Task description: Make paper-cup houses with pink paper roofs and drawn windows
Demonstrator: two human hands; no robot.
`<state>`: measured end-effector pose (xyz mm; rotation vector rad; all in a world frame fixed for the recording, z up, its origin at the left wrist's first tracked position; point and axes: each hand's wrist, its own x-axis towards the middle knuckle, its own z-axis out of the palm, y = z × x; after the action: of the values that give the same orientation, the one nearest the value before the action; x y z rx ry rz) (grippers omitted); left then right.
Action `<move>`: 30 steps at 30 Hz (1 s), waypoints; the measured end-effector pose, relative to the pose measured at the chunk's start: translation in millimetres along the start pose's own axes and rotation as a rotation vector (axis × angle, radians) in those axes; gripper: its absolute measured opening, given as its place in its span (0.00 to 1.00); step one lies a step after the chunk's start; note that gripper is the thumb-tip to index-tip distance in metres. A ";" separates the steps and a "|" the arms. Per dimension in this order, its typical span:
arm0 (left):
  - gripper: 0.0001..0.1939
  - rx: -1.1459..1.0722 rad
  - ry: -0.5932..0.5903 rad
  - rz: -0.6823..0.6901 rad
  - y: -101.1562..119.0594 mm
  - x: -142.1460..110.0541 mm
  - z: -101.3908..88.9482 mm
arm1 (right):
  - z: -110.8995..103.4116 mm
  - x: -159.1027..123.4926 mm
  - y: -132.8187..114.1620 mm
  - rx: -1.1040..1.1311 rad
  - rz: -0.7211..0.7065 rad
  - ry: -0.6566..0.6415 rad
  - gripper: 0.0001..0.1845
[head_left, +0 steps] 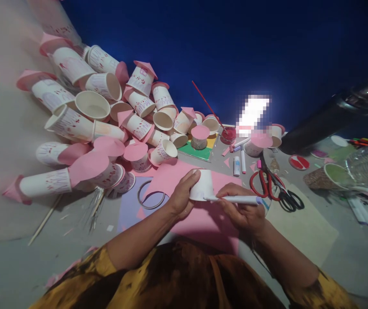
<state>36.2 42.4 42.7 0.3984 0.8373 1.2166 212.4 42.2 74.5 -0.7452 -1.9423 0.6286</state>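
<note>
A white paper cup is held on its side wall by my left hand, thumb near the top and fingers wrapped around it. My right hand grips a white marker with a purple end. The marker's tip touches the cup low on its wall, close to the edge. Faint purplish marks show near the tip. Beneath both hands lies pink paper, partly over a lilac sheet. A roll of tape or ring rests left of my left hand.
Decorated cups with pink paper tops crowd the left and back. Red-handled scissors and black-handled scissors lie right of my hands. Behind stand a glue stick and a red paint jar with a brush. A dark pole slants at right.
</note>
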 end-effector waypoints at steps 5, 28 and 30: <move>0.22 -0.009 -0.022 -0.021 1.7 -0.8 1.1 | -1.0 -0.3 1.7 0.013 -0.035 0.018 0.06; 0.22 -0.206 -0.064 -0.284 4.6 -2.7 0.2 | -6.1 -2.2 4.2 0.022 -0.004 0.013 0.05; 0.23 -0.212 -0.097 -0.298 3.9 -3.1 0.0 | -5.6 -2.0 3.4 0.020 0.007 0.040 0.05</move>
<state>33.2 40.8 46.4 0.1525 0.6500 0.9880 218.9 43.8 73.5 -0.7466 -1.8946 0.6318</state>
